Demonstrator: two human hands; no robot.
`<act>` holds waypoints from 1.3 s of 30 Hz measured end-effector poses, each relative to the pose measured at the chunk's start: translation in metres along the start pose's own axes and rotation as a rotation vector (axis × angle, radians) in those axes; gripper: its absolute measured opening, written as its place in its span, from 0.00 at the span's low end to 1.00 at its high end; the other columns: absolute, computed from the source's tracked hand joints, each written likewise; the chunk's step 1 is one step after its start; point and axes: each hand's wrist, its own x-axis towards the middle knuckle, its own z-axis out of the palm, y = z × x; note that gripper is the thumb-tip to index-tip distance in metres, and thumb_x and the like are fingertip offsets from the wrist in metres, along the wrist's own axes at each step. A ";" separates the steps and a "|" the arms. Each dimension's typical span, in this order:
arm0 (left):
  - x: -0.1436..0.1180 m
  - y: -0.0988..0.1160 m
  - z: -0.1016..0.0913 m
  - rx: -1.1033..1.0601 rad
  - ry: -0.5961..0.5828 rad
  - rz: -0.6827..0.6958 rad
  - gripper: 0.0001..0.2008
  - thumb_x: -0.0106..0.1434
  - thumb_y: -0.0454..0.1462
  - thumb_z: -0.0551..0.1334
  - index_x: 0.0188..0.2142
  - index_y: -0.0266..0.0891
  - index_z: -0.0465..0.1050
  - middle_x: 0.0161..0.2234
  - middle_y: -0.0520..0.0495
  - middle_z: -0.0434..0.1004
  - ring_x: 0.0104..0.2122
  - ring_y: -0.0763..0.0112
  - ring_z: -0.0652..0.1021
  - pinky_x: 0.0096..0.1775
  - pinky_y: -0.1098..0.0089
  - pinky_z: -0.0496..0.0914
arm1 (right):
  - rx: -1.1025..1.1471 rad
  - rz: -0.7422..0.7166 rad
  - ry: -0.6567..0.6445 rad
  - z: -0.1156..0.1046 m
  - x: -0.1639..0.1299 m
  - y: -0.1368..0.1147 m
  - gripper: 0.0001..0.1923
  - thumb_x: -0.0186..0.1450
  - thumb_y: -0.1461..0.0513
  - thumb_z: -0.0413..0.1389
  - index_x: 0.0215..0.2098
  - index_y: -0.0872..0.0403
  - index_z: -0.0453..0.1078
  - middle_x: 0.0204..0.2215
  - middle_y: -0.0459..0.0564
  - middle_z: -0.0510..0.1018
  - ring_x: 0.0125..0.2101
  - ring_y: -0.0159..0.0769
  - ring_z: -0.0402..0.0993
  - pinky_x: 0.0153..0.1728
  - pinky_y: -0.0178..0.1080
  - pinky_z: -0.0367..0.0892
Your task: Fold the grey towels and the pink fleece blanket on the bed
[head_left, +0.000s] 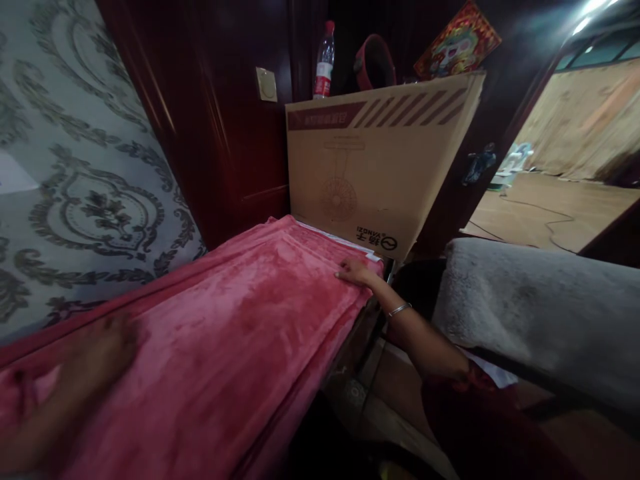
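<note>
A pink plush blanket (240,313) lies folded in layers over a long surface, its nap showing darker and lighter patches. At its far right corner, my right hand (354,272) has its fingers curled closed on the blanket's edge, and a silver bangle circles that wrist. My left hand (107,350) is over the near left part of the blanket, smeared by motion, so its fingers cannot be made out. A strip of white cloth (340,240) shows under the far edge of the blanket.
A large cardboard box (380,160) stands behind the blanket, with a red-capped bottle (325,60) and a red decorated card (457,43) on top. Patterned wallpaper (100,200) borders the left. To the right, grey plush fabric (540,313) covers a seat near an open doorway.
</note>
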 end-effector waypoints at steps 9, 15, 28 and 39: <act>-0.101 0.217 -0.026 -0.391 -0.302 0.640 0.13 0.66 0.44 0.53 0.39 0.39 0.71 0.40 0.40 0.77 0.39 0.59 0.76 0.44 0.60 0.70 | -0.004 0.057 0.131 0.014 -0.021 0.015 0.22 0.66 0.55 0.61 0.54 0.57 0.72 0.45 0.57 0.80 0.45 0.44 0.77 0.44 0.37 0.68; -0.107 0.220 0.003 -0.420 -0.213 0.647 0.17 0.69 0.42 0.50 0.49 0.38 0.72 0.45 0.37 0.78 0.47 0.55 0.76 0.51 0.55 0.69 | 0.086 0.123 0.221 0.026 -0.025 0.032 0.16 0.64 0.51 0.60 0.37 0.56 0.75 0.34 0.54 0.80 0.39 0.45 0.77 0.38 0.37 0.68; -0.121 0.222 -0.001 -0.294 -0.218 0.747 0.20 0.67 0.37 0.52 0.56 0.35 0.70 0.52 0.34 0.75 0.50 0.51 0.75 0.53 0.52 0.70 | 0.404 0.189 0.382 0.042 -0.032 0.049 0.10 0.58 0.56 0.58 0.33 0.54 0.71 0.28 0.47 0.76 0.30 0.37 0.73 0.30 0.35 0.68; -0.140 0.211 -0.009 -0.229 -0.338 0.677 0.27 0.57 0.27 0.55 0.56 0.39 0.72 0.58 0.35 0.72 0.56 0.52 0.73 0.56 0.54 0.67 | 0.510 0.172 0.385 0.030 -0.037 0.040 0.13 0.53 0.53 0.63 0.25 0.54 0.70 0.22 0.45 0.74 0.28 0.38 0.73 0.28 0.35 0.64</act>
